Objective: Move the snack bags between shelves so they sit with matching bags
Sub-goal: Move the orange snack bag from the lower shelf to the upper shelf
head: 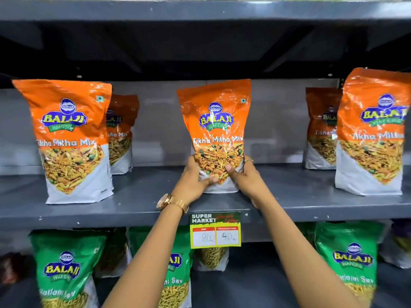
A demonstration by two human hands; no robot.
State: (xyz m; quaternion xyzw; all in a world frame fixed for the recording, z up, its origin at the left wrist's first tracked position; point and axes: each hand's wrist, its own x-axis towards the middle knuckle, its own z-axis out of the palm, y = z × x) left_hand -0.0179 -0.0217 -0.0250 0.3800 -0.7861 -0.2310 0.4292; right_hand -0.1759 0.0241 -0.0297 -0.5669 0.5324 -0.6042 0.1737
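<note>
- Orange snack bags, "Tikha Mitha Mix": five in view, all upright on the grey middle shelf (138, 203).
- Far-left orange bag (71, 141): front of shelf; a second orange bag (121, 134) stands behind it, partly hidden.
- Centre orange bag (216, 134): upright, base on the shelf, well apart from the groups on either side.
- Left hand (194, 181): closed on the centre bag's lower left edge, thumb across the front; gold wristwatch (165, 201) on the wrist.
- Right hand (244, 176): closed on the same bag's lower right edge; ring (249, 160) on one finger.
- Price tag (215, 230): fixed to the shelf's front lip, just below the centre bag.
- Right-hand pair: rear orange bag (321, 130) behind a front orange bag (371, 134), the latter cut by the frame edge.
- Lower shelf: green bags, left (66, 267), middle (175, 274) behind the left forearm, right (351, 263).
</note>
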